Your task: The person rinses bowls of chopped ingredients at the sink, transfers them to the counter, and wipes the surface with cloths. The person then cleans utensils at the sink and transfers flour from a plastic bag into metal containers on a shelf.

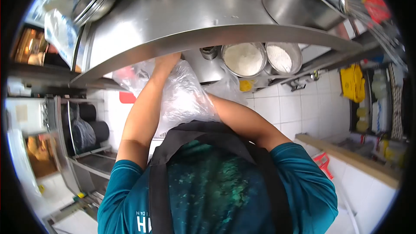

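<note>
A large clear plastic bag (184, 89) hangs crumpled between my two forearms, in front of my black apron. My left hand (168, 61) reaches past the bag's upper edge and under the steel shelf; only its back near the wrist shows, and its fingers are hidden. My right forearm goes in behind the bag from the right, so that hand is covered. To the right, under the shelf's edge, stand a metal bowl of white powder (244, 59) and a second metal container of white powder (279, 58). A small metal tin (209, 53) is left of them.
The steel shelf (173, 21) curves across above my hands. On it are stacked metal bowls (97, 1) at left and a large metal pot (299, 4) at right. A wire rack (89, 160) stands to my left. A yellow container (352, 82) is at far right.
</note>
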Demonstrator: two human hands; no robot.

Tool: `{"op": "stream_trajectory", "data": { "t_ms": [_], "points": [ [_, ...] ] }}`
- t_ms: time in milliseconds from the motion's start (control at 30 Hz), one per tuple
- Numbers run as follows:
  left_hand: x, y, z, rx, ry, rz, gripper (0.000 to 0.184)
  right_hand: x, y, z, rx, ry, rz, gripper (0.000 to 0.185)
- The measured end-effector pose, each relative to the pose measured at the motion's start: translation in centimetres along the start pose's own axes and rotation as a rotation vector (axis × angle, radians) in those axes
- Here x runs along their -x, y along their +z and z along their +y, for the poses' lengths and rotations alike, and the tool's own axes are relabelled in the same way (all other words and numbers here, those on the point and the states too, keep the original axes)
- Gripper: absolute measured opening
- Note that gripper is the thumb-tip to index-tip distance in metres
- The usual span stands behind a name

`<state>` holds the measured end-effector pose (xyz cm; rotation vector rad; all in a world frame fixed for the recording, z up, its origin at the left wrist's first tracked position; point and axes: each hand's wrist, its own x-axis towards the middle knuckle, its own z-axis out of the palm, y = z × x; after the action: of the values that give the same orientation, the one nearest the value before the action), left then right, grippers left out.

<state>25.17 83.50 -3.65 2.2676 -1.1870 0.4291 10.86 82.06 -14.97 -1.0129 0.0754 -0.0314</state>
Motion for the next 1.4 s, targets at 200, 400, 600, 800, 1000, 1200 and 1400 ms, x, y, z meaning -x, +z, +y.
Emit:
{"op": "stream_trajectory", "data": {
  "t_ms": [200, 400, 600, 800, 1000, 1200, 1400],
  "points": [
    [7.5, -10.7, 5.6, -0.239, -0.272, 0.119, 0.048, 0.5, -3.7, -5.1, -0.097, 0.016, -0.018, 0.050],
    [16.4, -3.3, 1.8, -0.018, -0.759, 0.317, 0.116, -4.4, -6.0, -7.1, 0.104, -0.075, 0.071, 0.044],
    [14.2, -6.8, 2.3, 0.536, -1.298, -0.065, 0.074, -8.6, -2.8, -10.5, 1.439, -0.160, -0.547, 0.038],
    [19.1, -6.6, 6.0, 0.578, -1.252, 0.636, 0.033, -6.7, -1.5, -13.1, 0.772, -0.232, 0.063, 0.035],
    [32.6, -10.3, 15.6, -0.322, -1.376, 1.035, 0.029, 4.2, 2.0, -22.1, 0.834, 0.407, -0.305, 0.040],
    [38.3, -12.4, 21.8, -0.963, -1.458, 1.245, 0.045, 11.9, -4.6, -11.4, 0.578, 0.832, -0.291, 0.041],
    [41.0, 8.5, 28.8, 0.085, -2.089, 0.163, 0.056, 11.4, -11.2, 2.2, 0.428, 0.870, 0.013, 0.033]
  ]
}}
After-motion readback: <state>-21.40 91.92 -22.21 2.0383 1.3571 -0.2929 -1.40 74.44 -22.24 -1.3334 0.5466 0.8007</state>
